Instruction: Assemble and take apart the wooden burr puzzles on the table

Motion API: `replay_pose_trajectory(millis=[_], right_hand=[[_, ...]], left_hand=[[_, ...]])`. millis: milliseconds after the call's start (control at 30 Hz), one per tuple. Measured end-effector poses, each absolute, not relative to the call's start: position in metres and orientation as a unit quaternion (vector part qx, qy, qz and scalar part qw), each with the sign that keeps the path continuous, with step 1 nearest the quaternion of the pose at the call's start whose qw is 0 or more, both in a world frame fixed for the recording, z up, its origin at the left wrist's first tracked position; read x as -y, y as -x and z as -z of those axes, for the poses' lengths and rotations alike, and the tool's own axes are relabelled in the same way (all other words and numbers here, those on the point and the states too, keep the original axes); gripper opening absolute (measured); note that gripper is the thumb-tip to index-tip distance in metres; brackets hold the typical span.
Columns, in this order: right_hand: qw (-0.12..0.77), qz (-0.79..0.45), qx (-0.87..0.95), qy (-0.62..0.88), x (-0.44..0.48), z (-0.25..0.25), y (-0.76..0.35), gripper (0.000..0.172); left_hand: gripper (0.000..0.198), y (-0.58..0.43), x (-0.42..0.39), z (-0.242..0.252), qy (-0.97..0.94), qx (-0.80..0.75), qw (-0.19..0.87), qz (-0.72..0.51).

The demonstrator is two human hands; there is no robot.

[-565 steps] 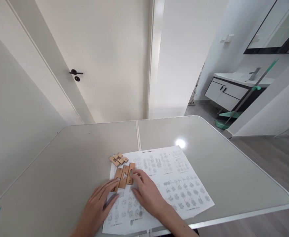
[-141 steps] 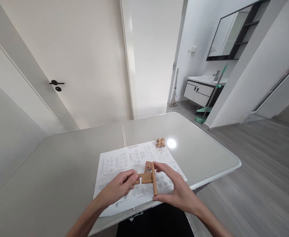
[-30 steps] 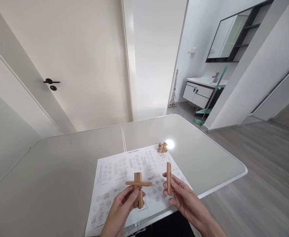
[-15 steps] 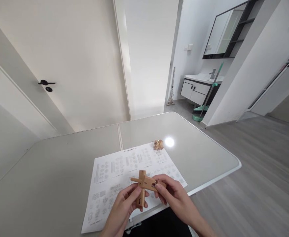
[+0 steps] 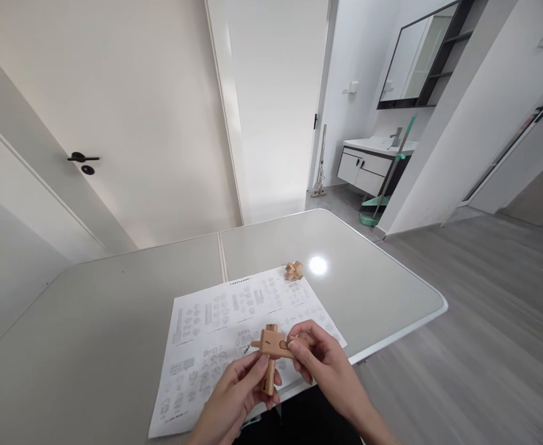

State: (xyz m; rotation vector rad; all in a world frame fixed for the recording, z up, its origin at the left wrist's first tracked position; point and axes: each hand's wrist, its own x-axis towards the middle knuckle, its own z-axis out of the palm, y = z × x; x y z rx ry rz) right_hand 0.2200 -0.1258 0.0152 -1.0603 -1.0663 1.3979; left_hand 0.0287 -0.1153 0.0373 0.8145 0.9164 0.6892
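Note:
Between my hands is a wooden interlocking puzzle (image 5: 272, 343), made of crossed light-brown bars with small dark marks. My left hand (image 5: 246, 383) grips its lower upright bar and left side, with the thumb on the front. Fingers of my right hand (image 5: 315, 352) pinch the right end of the crossbar, by a rounded cut-out. A thin end sticks out on the left, and a block rises at the top. The puzzle is above a printed sheet (image 5: 192, 352) showing rows of small diagrams. At the sheet's far right corner sits a second, assembled wooden puzzle (image 5: 294, 270).
The pale glass-topped table (image 5: 114, 321) has a light rim and a seam across it. A white door (image 5: 160, 123) stands behind. Farther back are a washbasin cabinet (image 5: 368, 167), a mop (image 5: 320, 167) and a green broom with dustpan (image 5: 383, 198).
The puzzle has turned in my hands: the crossbar sits more level and its left thin end shows shorter. My view has shifted slightly.

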Motion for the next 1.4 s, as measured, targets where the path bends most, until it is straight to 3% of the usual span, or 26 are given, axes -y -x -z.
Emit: replay_pose_trajectory(millis=[200, 433, 633, 1033, 1200, 1400], right_hand=[[0.503, -0.652, 0.435, 0.364, 0.13, -0.018, -0.222, 0.046], [0.508, -0.605, 0.471, 0.392, 0.133, -0.009, -0.218, 0.042], [0.509, -0.614, 0.472, 0.375, 0.135, -0.009, -0.219, 0.04], [0.522, -0.6, 0.458, 0.397, 0.135, -0.01, -0.221, 0.045], [0.538, -0.613, 0.435, 0.382, 0.134, -0.011, -0.216, 0.035], [0.533, -0.637, 0.41, 0.376, 0.134, -0.006, -0.21, 0.036]], left_hand=[[0.037, -0.025, 0.113, -0.05, -0.397, -0.4, 0.767, -0.307], [0.046, -0.024, 0.116, -0.052, -0.439, -0.401, 0.751, -0.288], [0.078, -0.025, 0.12, -0.05, -0.417, -0.412, 0.745, -0.318], [0.074, -0.028, 0.118, -0.048, -0.459, -0.353, 0.759, -0.298], [0.075, -0.027, 0.116, -0.045, -0.416, -0.312, 0.798, -0.304], [0.086, -0.029, 0.12, -0.031, -0.406, -0.319, 0.784, -0.345]])
